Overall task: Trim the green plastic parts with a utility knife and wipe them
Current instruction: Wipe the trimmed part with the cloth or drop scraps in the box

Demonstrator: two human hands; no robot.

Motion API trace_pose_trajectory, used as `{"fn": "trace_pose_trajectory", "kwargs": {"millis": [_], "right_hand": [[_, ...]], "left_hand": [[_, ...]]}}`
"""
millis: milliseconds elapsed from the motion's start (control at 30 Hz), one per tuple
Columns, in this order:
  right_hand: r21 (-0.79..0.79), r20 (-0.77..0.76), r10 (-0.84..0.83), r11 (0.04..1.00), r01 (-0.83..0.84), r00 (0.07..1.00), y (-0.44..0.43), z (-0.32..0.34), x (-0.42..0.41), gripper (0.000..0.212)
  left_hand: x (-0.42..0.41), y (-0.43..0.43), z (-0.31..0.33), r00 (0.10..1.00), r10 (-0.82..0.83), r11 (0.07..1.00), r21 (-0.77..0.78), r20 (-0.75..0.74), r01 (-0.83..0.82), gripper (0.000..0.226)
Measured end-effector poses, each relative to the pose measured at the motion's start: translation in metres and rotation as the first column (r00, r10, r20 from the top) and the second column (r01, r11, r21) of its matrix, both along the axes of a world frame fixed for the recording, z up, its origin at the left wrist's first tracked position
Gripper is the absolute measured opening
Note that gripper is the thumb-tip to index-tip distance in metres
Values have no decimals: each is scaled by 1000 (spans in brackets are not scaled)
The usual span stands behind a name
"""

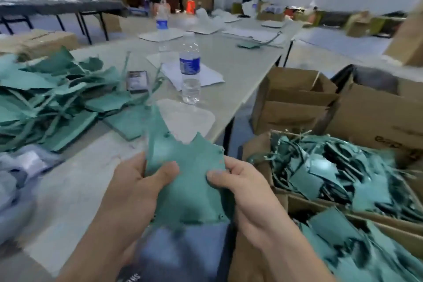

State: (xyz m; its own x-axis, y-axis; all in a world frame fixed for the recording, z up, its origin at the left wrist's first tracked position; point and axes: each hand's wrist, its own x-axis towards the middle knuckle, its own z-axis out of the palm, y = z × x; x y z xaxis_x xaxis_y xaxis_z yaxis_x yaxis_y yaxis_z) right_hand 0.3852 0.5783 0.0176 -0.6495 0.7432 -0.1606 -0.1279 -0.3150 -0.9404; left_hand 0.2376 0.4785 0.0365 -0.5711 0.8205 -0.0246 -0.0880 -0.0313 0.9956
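By the bench (229,64) edge, left hand (137,181) and right hand (242,181) each pinched a side of one green part (187,181); bottle (190,68) label was blue, print too blurred to read.

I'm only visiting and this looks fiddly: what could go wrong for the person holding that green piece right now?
1. The green piece has ragged, torn-looking edges, and the left hand and right hand both pinch it bare, so a finger might get scraped.
2. A water bottle stands just beyond it, near a phone; a careless swing could tip it over.
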Motion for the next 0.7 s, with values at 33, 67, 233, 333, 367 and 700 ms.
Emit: {"fn": "trace_pose_trajectory", "kwargs": {"millis": [33, 67, 233, 333, 367, 700], "right_hand": [[-18, 60, -89, 996, 90, 994, 3, -9, 19, 20], [-35, 118, -179, 982, 184, 977, 6, -20, 36, 22], [-177, 302, -418, 859, 481, 857, 8, -71, 113, 27], [-329, 385, -523, 692, 642, 761, -1, -109, 156, 29], [-374, 420, -545, 624, 686, 725, -5, -122, 169, 28], [-596, 387, -866, 25, 803, 315, 38, -205, 305, 41]], "left_hand": [[19, 12, -10, 999, -52, 998, -21, 6, 52, 25], [38, 22, -19, 993, -115, 992, -50, 15, 116, 24], [114, 60, -66, 922, -369, 899, -208, 113, 386, 32], [152, 75, -91, 877, -466, 817, -324, 116, 476, 35], [164, 79, -102, 867, -488, 785, -385, 99, 485, 28], [232, 97, -138, 741, -590, 609, -425, 322, 670, 20]]}}
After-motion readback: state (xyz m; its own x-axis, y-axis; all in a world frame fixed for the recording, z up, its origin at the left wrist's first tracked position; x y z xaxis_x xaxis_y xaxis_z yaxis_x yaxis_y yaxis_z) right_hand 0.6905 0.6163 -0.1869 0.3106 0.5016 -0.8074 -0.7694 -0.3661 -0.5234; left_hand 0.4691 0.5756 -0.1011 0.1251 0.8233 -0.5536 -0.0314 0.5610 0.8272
